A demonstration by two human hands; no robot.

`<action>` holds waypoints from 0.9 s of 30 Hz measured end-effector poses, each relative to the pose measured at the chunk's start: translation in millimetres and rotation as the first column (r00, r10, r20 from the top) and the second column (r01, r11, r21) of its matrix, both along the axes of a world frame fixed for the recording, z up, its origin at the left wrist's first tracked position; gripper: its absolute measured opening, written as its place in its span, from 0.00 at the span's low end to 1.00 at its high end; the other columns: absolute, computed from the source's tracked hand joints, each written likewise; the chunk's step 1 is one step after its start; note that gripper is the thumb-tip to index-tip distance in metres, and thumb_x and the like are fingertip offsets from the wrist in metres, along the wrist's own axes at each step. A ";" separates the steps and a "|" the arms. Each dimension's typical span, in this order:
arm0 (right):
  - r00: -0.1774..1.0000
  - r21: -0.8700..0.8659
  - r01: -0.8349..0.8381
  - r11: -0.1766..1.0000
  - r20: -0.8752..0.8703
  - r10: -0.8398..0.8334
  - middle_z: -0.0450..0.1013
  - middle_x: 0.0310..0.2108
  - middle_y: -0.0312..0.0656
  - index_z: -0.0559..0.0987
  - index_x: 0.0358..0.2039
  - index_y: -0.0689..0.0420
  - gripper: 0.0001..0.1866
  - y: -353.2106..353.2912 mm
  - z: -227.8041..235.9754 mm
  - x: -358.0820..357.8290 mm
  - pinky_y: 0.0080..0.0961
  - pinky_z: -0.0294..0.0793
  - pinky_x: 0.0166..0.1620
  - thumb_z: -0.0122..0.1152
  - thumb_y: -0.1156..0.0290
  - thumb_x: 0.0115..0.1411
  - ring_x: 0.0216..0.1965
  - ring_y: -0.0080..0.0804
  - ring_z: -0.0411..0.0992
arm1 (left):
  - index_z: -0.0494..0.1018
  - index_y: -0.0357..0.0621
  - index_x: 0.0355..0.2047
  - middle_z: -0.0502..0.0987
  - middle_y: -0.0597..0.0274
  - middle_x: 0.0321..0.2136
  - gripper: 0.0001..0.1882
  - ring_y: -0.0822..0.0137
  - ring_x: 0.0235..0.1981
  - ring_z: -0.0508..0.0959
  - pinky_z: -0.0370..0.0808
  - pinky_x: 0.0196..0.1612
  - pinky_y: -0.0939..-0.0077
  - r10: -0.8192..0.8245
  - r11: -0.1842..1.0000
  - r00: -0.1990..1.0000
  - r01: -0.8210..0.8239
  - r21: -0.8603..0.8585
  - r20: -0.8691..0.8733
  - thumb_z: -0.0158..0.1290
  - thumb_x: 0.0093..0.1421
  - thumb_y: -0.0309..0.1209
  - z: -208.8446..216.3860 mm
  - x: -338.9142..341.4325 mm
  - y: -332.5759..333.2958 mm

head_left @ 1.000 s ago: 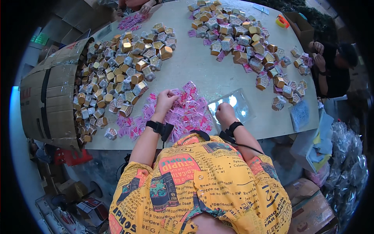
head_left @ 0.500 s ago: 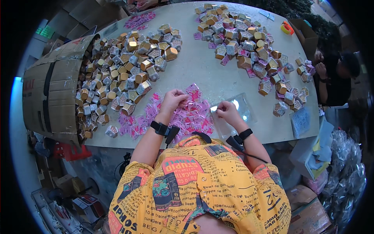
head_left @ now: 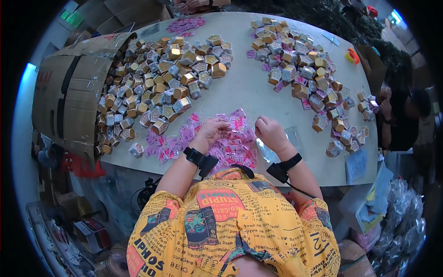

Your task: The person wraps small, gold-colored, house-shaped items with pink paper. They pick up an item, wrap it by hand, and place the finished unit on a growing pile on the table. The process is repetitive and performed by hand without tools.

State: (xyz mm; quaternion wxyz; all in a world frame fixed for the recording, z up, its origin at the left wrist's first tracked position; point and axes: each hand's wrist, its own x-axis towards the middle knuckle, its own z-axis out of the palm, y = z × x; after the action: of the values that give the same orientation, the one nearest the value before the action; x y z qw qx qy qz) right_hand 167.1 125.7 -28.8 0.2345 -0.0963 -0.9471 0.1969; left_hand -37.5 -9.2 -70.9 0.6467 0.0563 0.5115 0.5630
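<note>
My left hand (head_left: 213, 131) is over a heap of small pink printed packets (head_left: 233, 153), its fingers curled together. Whether a packet is between them is hidden. To its right, my right hand (head_left: 271, 134) is closed in a pinch above the table, beside the heap's right edge. Anything in that pinch is too small to make out. A clear plastic bag (head_left: 291, 138) lies flat beside and partly beneath the right hand.
Gold and glittery faceted boxes (head_left: 159, 87) spill from a tipped cardboard carton (head_left: 57, 99) at left. A second pile of such boxes (head_left: 307, 69), mixed with pink packets, stretches across the right. An orange tape roll (head_left: 352, 56) sits far right. Another person (head_left: 401, 115) is beyond the right edge.
The view has shifted, so the table sits lower and further right. My right hand has risen off the plastic bag, away from me. My left hand has turned slightly, fingers still over the packets.
</note>
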 end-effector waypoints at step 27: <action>0.925 -0.970 -0.196 -0.141 -0.135 -0.355 0.73 0.27 0.41 0.74 0.32 0.63 0.04 -13.7 -14.8 -13.1 0.17 0.72 0.27 0.55 0.76 0.59 0.23 0.23 0.71 | 0.79 0.40 0.27 0.78 0.63 0.23 0.03 0.76 0.25 0.75 0.71 0.30 0.81 0.158 0.928 0.672 0.149 0.341 -0.723 0.57 0.52 0.25 50.6 49.0 32.4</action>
State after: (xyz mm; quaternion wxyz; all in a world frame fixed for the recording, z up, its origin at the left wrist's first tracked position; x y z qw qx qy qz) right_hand 154.0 112.0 -43.7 0.2607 -0.2606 -0.3987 0.8398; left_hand 11.4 23.1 -20.3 0.3595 0.3996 0.6129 0.5792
